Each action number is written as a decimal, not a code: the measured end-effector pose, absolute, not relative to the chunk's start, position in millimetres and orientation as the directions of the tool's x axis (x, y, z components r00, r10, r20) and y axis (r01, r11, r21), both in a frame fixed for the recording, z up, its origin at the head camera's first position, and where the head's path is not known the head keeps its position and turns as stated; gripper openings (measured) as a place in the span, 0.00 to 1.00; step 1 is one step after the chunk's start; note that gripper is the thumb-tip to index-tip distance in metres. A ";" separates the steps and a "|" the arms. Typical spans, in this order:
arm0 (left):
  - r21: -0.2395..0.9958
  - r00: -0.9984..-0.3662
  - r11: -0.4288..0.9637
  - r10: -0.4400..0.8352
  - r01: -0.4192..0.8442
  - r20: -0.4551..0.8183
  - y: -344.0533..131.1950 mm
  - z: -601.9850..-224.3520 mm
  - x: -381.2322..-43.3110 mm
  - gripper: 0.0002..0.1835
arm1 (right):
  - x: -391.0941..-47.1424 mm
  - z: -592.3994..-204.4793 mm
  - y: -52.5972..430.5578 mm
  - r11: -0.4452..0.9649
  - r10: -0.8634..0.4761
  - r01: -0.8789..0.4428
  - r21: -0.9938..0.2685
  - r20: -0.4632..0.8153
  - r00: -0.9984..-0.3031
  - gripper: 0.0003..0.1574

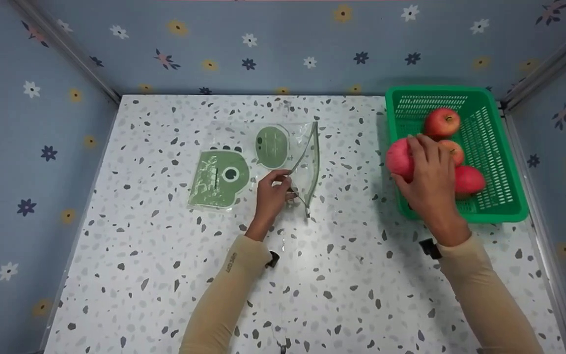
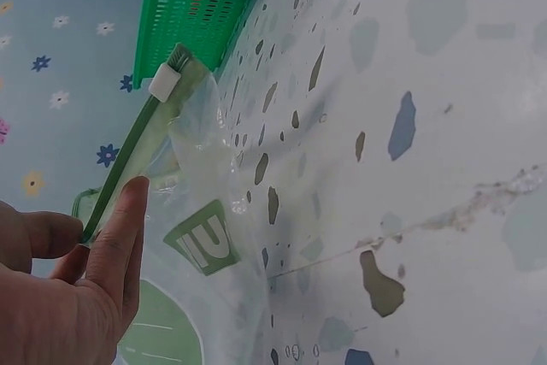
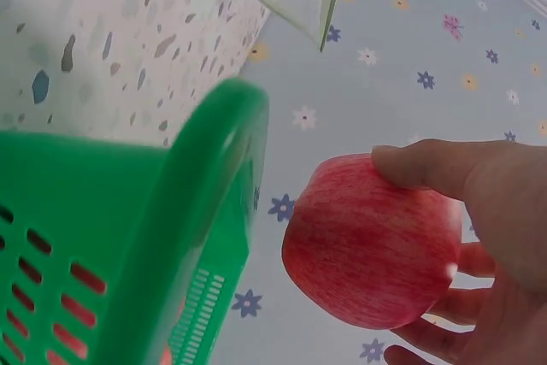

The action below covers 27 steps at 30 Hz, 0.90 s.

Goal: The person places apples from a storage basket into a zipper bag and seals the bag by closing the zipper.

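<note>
My left hand (image 1: 272, 194) pinches one edge of the mouth of a clear zip bag (image 1: 302, 147) with green dinosaur prints, and the mouth gapes toward the right. In the left wrist view, thumb and fingers hold the green zip strip (image 2: 128, 147), which has a white slider (image 2: 165, 81) near its far end. My right hand (image 1: 430, 182) grips a red apple (image 3: 372, 241) above the left rim of the green basket (image 1: 514, 191). Inside the basket lie more apples, one red apple (image 1: 442, 122) at the back and others partly hidden by the right hand.
The speckled white table (image 1: 155, 275) carries the bag at its middle and the basket at its right rear. Blue flowered panels (image 1: 283, 44) close off the back and both sides. Between bag and basket runs a strip of tabletop (image 1: 352, 157).
</note>
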<state>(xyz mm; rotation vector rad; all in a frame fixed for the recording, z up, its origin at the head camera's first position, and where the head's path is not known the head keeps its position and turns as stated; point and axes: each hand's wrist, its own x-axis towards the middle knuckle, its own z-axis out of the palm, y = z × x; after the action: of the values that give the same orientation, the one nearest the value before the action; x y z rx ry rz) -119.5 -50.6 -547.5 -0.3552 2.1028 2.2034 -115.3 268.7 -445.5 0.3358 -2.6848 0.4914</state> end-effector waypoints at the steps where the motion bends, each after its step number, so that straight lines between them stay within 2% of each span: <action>1: 0.976 -0.971 -0.057 -0.102 -0.212 -0.217 -50.8 -547.3 -119.7 0.13 | -115.3 -446.1 265.8 0.910 -0.168 -0.302 -0.284 0.413 -0.895 0.49; 17: 0.979 -0.977 -0.017 -0.068 -0.201 -0.202 -49.7 -547.2 -122.8 0.13 | -115.3 -466.5 218.8 0.890 -0.280 -0.383 -0.247 0.365 -0.888 0.49; 27: 0.982 -0.980 0.003 -0.062 -0.191 -0.190 -48.9 -548.3 -122.4 0.14 | -112.8 -482.9 190.4 0.870 -0.324 -0.427 -0.247 0.365 -0.873 0.53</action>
<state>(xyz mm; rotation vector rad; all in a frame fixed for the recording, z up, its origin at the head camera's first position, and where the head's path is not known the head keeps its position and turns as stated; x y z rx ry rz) -122.4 -48.9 -548.3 -0.2733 2.1577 2.1379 -112.8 190.4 -482.9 0.5626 -2.7285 0.4631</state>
